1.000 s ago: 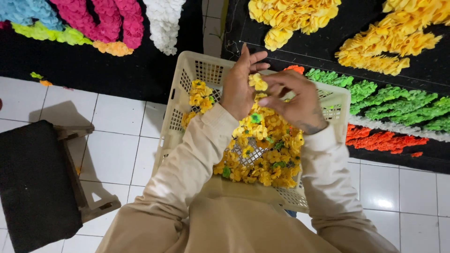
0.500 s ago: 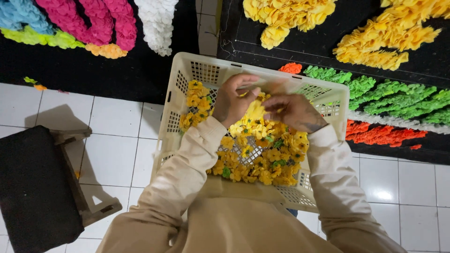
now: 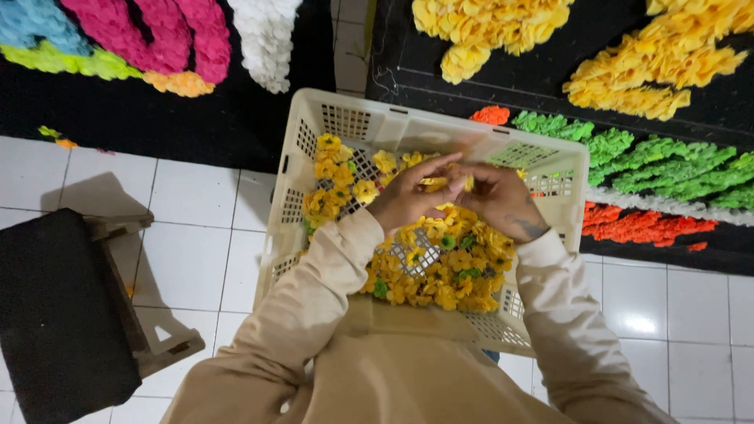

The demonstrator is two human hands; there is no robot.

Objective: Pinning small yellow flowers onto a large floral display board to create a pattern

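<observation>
We've got both hands over the crate (image 3: 330,118): left hand (image 3: 408,200) & right hand (image 3: 503,200) meet, fingers pinching a yellow flower (image 3: 434,183) btwn them, more flowers (image 3: 448,267) piled below.

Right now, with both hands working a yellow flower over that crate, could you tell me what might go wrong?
1. The small yellow flower is pinched between the left hand and right hand; it could slip into the loose flower pile below and be hard to find again.
2. The crate seems to rest against the person's lap, so it may tip and spill flowers onto the white tiled floor.
</observation>
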